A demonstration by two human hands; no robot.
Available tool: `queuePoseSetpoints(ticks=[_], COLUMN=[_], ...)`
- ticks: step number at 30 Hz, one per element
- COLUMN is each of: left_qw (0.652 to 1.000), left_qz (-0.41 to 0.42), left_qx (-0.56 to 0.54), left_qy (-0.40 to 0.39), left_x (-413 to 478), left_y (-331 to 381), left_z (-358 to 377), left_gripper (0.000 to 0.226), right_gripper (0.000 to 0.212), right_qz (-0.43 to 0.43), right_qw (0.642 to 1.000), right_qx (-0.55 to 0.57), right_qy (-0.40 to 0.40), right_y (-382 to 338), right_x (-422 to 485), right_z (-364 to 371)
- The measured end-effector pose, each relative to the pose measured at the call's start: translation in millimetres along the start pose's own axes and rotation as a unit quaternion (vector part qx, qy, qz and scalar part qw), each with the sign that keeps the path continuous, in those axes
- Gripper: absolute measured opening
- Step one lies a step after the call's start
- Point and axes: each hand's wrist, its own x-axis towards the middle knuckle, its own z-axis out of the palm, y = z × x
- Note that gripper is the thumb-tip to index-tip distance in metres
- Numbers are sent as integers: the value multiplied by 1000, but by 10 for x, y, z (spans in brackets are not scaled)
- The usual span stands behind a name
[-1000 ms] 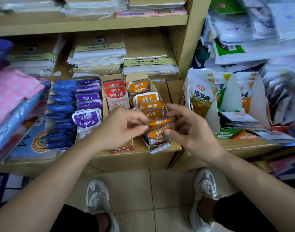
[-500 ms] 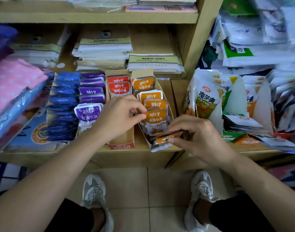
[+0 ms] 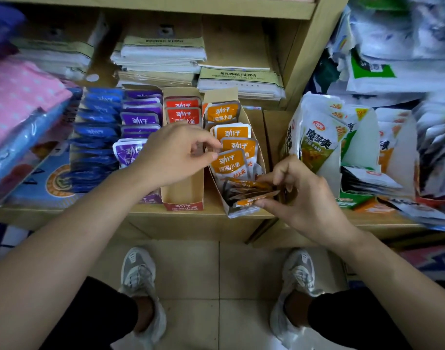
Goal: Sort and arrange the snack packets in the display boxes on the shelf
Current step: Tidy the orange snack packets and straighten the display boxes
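Here, at the orange box (image 3: 220, 95) on the shelf —
left hand (image 3: 176, 157) pinches an upright packet (image 3: 229, 164); right hand (image 3: 302, 198) clamps flat-lying front packets (image 3: 251, 192).

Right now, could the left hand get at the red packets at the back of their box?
Probably yes. The left hand hovers over that box, just short of the red packets, with nothing between; it must first release the orange packet it pinches.

Noted: orange packets (image 3: 229, 164) at the right hand (image 3: 299, 195), glossy crinkled plastic film. The display box (image 3: 183, 195) under the left hand (image 3: 170, 157) is matt brown cardboard. The shelf (image 3: 196, 224) below both hands is matt, wood-look board. Floor tiles (image 3: 191, 271) are smooth with a faint sheen.
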Motion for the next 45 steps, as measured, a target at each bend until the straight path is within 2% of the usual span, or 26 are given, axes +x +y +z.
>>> queuePoseSetpoints(ticks=[3,6,10,15,20,23,26,30,32,36,40,41,43,45], left_qw=[998,998,994,979,971,968,989,1000,1000,993,966,958,954,980], left_qz=[1,5,16,43,53,35,1,2,10,18,34,31,12,12], left_qx=[50,41,-105,-184,-200,-234,-149,-27,4,-118,-221,-250,-283,-198], left_qy=[-39,-42,-16,-80,-123,-83,18,-4,4,-1,-129,-138,-93,-23], left_x=[6,10,-3,-55,-36,17,77,136,143,134,78,72,85,122], left_y=[39,92,139,227,238,183,39,-13,-6,66,131,114,55,-18], left_z=[51,65,15,-73,-65,-93,-24,142,182,114,-21,-42,-60,-17], left_gripper=[26,18,16,20,23,26,27,33,25,15,15,16,19,17], right_gripper=[53,41,36,33,40,43,50,44,42,39,37,37,42,47], right_qz=[-39,-74,-106,-115,-70,-24,-44,-65,-70,-98,-54,-42,-28,-20], right_qw=[999,996,993,991,997,999,999,997,996,994,997,998,999,999], right_qx=[-17,-26,-58,-62,-11,25,10,-4,-14,-43,31,33,34,35], right_qy=[-30,-32,-7,32,27,7,-20,-49,-53,-34,-40,-37,-28,-24], right_y=[30,62,80,62,1,-15,12,60,78,85,21,9,0,-11], right_x=[25,47,56,22,18,17,62,111,127,155,104,89,72,75], right_z=[-12,-9,21,67,59,53,10,-1,-3,3,23,19,1,-19])
